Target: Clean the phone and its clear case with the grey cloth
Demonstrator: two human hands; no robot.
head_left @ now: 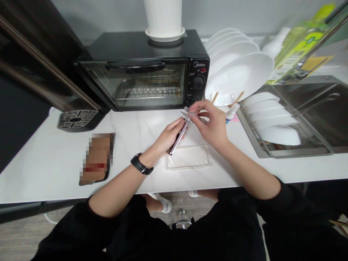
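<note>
Held on edge in my left hand (172, 135) is a thin smartphone (178, 138), its pale side edge facing me. My right hand (210, 121) pinches a crumpled white wipe or tissue (186, 114) against the phone's far end. Flat on the counter beneath my hands lies a clear phone case (188, 158), apart from the phone. A second phone (96, 158), its screen blurred out, rests farther left. There is a black watch (141, 164) on my left wrist.
Behind my hands stands a black toaster oven (133, 83) with a white pot (164, 16) on top. White plates (236, 70) lean at the back right, beside a green bottle (297, 50). A sink (312, 119) with a rack of bowls (272, 110) is at right. A drip tray (78, 120) sits at left.
</note>
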